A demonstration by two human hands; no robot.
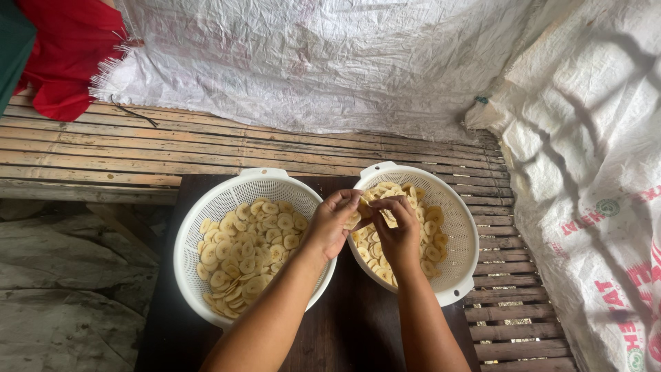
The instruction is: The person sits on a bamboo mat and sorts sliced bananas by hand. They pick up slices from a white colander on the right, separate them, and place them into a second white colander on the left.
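White colanders (206,227) hold banana slices (248,251); both hands (368,224) pinch some.

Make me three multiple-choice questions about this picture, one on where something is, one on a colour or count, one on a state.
1. Where are both hands working?
A. over the right-hand colander
B. over the left-hand colander
C. over the red cloth

2. How many white colanders stand on the dark table?
A. one
B. two
C. four

3. What state is the left-hand colander in?
A. empty
B. upside down
C. holding loose pale slices

Answers:
1 A: the left hand and right hand meet over the right-hand colander, pinching slices.
2 B: the left-hand colander and the right-hand one sit side by side on the dark table.
3 C: round pale slices cover its bottom.
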